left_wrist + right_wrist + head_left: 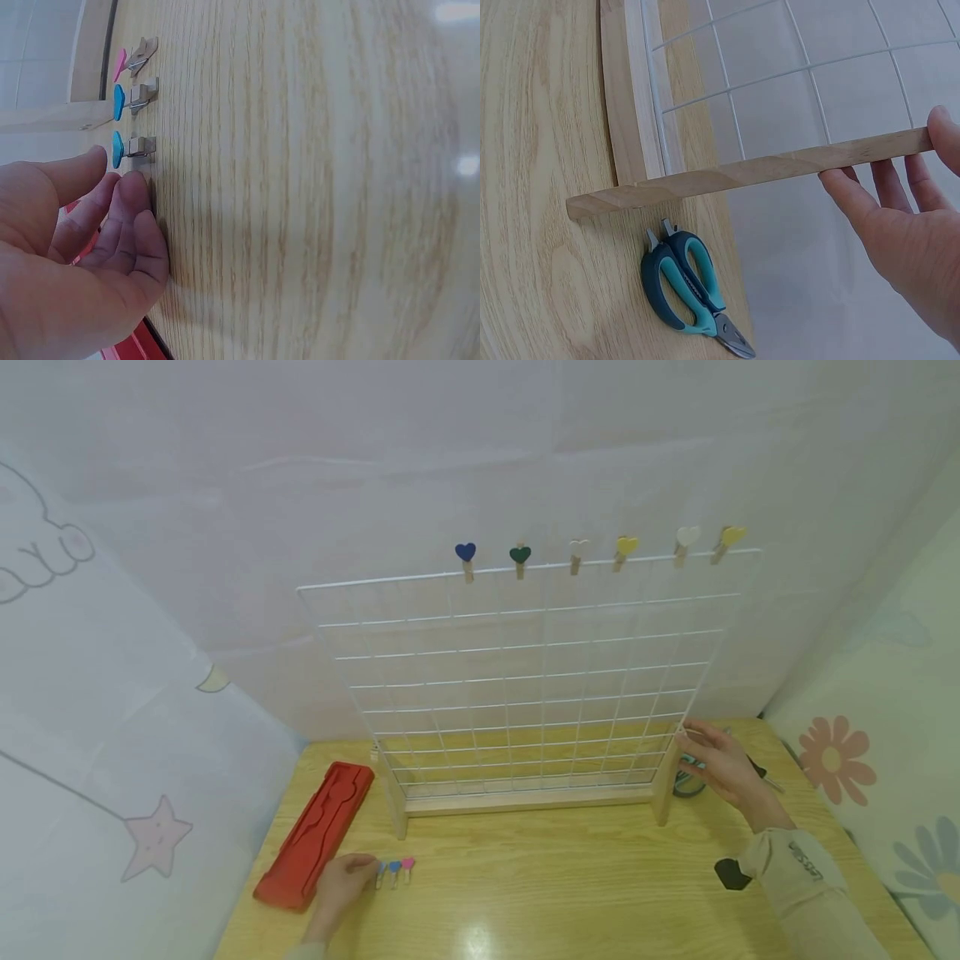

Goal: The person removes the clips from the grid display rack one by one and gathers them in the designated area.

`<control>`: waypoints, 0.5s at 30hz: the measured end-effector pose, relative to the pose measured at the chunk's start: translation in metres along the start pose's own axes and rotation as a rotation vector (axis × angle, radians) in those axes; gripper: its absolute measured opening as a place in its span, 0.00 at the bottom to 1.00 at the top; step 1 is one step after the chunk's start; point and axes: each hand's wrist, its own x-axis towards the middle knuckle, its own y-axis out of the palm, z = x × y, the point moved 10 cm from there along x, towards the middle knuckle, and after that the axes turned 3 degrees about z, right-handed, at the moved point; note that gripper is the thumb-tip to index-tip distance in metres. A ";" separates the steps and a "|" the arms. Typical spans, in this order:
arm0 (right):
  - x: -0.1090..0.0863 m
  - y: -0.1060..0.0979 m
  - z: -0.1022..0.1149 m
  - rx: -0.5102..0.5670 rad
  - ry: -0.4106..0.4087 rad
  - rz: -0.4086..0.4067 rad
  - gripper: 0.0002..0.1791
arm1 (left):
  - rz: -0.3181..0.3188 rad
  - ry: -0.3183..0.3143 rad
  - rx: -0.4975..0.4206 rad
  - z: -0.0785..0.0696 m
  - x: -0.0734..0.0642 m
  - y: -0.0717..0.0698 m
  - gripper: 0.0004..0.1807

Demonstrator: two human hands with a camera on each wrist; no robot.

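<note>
My right hand (720, 764) holds the right wooden upright (750, 171) of a stand, thumb on one side and fingers on the other. Held in the stand is a white wire grid (543, 677). My left hand (82, 247) rests low at the table, fingers loosely bent with nothing seen between them. Just beside its fingertips is a light blue heart clothespin (135, 148); whether they touch is unclear. A blue heart clothespin (394, 870) and a pink heart clothespin (408, 867) line up beyond it. Several heart clothespins, including a dark blue one (467, 560), sit along the grid's top wire.
A red tray with moulded hollows (318, 835) lies left of the stand. Teal-handled scissors (682, 281) lie behind the right upright. A small black piece (731, 874) is near the right sleeve. A pale printed cloth (420, 485) backs the wooden table (540, 877).
</note>
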 end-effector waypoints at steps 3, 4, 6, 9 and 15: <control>0.001 0.000 -0.001 -0.001 0.005 0.001 0.42 | -0.005 -0.020 -0.020 0.001 -0.003 -0.002 0.17; 0.001 -0.001 -0.002 0.002 0.008 0.000 0.42 | -0.002 -0.026 -0.029 0.001 -0.004 -0.002 0.18; 0.001 -0.001 -0.003 0.003 0.011 0.000 0.43 | -0.003 -0.045 -0.050 0.001 -0.006 -0.003 0.18; 0.001 -0.001 -0.004 0.015 0.009 -0.001 0.42 | -0.005 -0.059 -0.093 0.000 -0.008 -0.004 0.20; 0.001 -0.001 -0.003 0.023 0.000 -0.004 0.42 | 0.034 -0.046 -0.173 -0.019 -0.011 -0.006 0.21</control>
